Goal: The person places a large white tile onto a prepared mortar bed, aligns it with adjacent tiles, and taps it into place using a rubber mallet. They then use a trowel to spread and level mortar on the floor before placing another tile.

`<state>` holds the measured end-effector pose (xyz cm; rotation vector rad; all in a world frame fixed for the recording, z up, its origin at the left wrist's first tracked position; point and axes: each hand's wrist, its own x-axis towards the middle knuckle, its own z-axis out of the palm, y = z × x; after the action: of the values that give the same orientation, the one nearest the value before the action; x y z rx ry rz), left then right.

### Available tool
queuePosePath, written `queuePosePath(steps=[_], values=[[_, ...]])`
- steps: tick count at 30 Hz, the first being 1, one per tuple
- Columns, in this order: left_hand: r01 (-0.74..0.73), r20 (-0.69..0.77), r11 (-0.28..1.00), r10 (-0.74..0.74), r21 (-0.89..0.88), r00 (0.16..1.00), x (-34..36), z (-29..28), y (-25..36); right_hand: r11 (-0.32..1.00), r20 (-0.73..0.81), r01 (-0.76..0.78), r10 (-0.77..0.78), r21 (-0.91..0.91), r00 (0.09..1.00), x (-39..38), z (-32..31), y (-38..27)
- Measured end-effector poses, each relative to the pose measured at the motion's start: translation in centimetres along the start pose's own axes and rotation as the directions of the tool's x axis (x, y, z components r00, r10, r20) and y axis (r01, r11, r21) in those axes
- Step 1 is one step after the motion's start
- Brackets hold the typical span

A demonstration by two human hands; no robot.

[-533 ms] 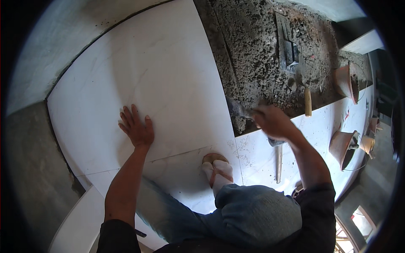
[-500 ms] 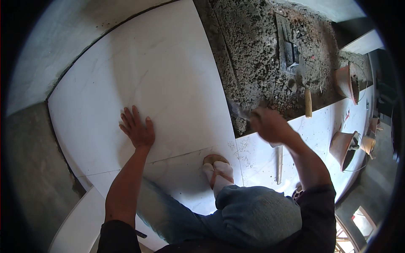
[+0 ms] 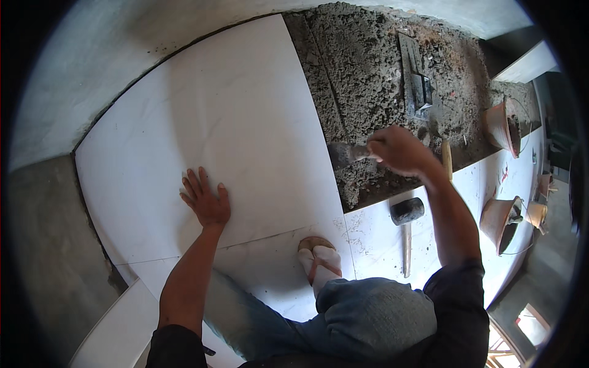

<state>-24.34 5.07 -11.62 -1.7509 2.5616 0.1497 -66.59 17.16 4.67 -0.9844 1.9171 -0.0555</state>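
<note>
My left hand (image 3: 207, 199) lies flat with fingers spread on a large white marble-patterned tile (image 3: 245, 122). My right hand (image 3: 399, 150) is closed round the handle of a scraper (image 3: 345, 154). Its flat grey blade is at the tile's right edge, over rough grey mortar (image 3: 362, 80); whether it touches the tile I cannot tell. Below that hand a black-headed rubber mallet (image 3: 407, 211) rests on a laid tile. Just right of my right wrist lies a tool with a wooden handle (image 3: 447, 158), its far end unclear against the mortar.
A rectangular metal plastering trowel (image 3: 417, 80) lies on the mortar. Two orange-brown buckets (image 3: 498, 127) with wire handles stand at the right. Walls (image 3: 43, 214) bound the left and far sides. My sandalled foot (image 3: 319, 257) stands on the near tile.
My right hand has moved up and slightly right with the scraper, uncovering the mallet's head. My left hand stays flat on the tile; the whole view has shifted slightly.
</note>
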Motion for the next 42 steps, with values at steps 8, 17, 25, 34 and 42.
queuePosePath(steps=[8,17,25,34,42], values=[[0.011,-0.013,1.0,-0.011,0.0,1.0,0.1,-0.2,0.3,0.989,-0.103,0.055,-0.07,-0.139,0.992,3.4,0.8,-3.1],[0.002,0.01,1.0,-0.002,-0.016,1.0,0.0,0.0,0.0,0.97,-0.215,0.223,-0.24,-0.1,0.947,0.4,-2.8,1.4],[0.004,-0.003,1.0,-0.004,-0.019,1.0,0.1,0.1,-0.1,0.97,-0.154,0.229,-0.239,-0.077,0.959,0.9,-3.8,-1.8],[0.007,0.002,1.0,-0.007,-0.021,1.0,0.1,-0.2,0.1,0.965,-0.22,0.222,-0.249,-0.141,0.943,0.9,-4.4,-1.3],[0.003,0.0,1.0,-0.003,-0.012,1.0,0.0,-0.2,0.2,0.982,-0.171,0.15,-0.168,-0.117,0.971,5.3,-0.7,-4.9]])
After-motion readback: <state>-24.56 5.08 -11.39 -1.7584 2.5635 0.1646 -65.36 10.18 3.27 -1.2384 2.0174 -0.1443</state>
